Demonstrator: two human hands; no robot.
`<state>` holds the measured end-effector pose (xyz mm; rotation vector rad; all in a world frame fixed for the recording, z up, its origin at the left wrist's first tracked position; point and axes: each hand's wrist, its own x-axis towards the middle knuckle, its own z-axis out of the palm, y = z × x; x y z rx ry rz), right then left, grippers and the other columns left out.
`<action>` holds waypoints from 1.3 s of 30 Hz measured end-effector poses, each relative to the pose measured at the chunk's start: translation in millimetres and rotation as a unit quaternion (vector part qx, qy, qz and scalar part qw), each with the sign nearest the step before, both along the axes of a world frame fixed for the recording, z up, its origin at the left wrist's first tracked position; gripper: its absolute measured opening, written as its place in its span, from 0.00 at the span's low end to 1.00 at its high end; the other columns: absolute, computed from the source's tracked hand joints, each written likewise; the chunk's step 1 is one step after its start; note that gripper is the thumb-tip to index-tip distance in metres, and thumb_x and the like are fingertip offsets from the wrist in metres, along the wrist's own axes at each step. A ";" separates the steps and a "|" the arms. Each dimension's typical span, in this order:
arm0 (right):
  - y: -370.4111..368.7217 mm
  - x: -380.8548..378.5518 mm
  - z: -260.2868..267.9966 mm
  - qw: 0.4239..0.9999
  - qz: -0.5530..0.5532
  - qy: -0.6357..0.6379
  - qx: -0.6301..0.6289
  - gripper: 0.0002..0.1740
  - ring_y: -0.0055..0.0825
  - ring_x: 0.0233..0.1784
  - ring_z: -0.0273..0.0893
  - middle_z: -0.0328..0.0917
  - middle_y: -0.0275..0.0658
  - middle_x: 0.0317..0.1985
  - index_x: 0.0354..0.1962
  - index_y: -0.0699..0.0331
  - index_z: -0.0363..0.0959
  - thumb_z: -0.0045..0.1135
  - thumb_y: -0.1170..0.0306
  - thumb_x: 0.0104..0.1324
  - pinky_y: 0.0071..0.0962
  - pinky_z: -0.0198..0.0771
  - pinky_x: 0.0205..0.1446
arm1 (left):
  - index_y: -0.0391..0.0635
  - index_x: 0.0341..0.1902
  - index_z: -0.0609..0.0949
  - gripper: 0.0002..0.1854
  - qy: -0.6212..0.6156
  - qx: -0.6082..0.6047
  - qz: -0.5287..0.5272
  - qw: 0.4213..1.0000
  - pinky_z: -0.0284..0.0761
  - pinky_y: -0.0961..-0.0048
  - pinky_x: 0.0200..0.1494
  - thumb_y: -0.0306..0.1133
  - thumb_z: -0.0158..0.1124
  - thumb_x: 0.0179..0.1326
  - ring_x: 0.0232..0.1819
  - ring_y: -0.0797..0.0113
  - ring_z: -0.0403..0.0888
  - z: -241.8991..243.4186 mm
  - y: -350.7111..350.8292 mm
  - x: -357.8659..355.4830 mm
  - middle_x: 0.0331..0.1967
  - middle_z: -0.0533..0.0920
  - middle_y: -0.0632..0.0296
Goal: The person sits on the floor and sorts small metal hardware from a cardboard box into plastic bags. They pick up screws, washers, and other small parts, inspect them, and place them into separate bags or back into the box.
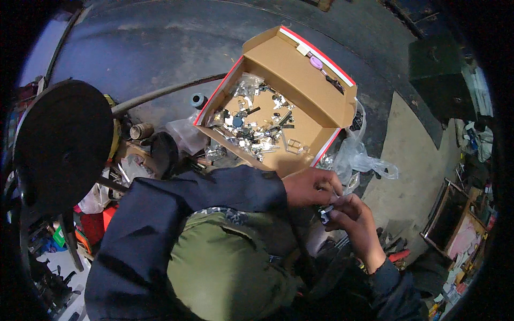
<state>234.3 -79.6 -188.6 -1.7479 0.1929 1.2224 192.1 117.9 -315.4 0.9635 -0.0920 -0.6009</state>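
My left hand reaches across just past the near right corner of an open cardboard box, its fingers pinched on something too small to make out. My right hand meets it fingertip to fingertip and grips a small shiny metal part between thumb and fingers. Inside the box lie many small metal pieces, among them a wire-frame buckle-like piece, a dark blue round piece and a clear plastic bag. A purple plastic loop rests on the raised lid.
A round black stool seat stands at the left, with a rod running towards the box. Clear plastic bags lie right of the box. A dark green metal box stands at the upper right, a wooden frame lower right.
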 end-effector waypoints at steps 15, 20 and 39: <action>-6.0 -1.2 -19.4 0.994 0.047 -0.101 -0.005 0.17 0.22 0.44 0.81 0.82 0.36 0.44 0.56 0.67 0.74 0.55 0.84 0.70 0.26 0.82 0.45 | 0.43 0.49 0.81 0.18 0.025 0.148 -0.022 0.988 0.81 0.64 0.47 0.41 0.75 0.64 0.43 0.68 0.83 -3.1 4.9 -6.8 0.38 0.86 0.59; -9.6 -2.5 -21.9 0.983 0.107 -0.147 -0.040 0.24 0.17 0.36 0.75 0.78 0.31 0.35 0.60 0.65 0.75 0.57 0.83 0.66 0.21 0.74 0.40 | 0.43 0.46 0.81 0.20 0.004 0.215 -0.004 0.976 0.81 0.62 0.43 0.45 0.75 0.63 0.41 0.67 0.84 -6.1 2.4 -8.4 0.37 0.86 0.57; -9.2 -3.0 -21.0 0.984 0.125 -0.127 -0.019 0.27 0.15 0.34 0.70 0.76 0.29 0.33 0.64 0.64 0.74 0.58 0.79 0.66 0.21 0.68 0.38 | 0.42 0.49 0.80 0.12 0.009 0.103 -0.047 0.994 0.78 0.64 0.53 0.39 0.61 0.75 0.47 0.71 0.80 -29.1 2.2 -13.7 0.42 0.84 0.60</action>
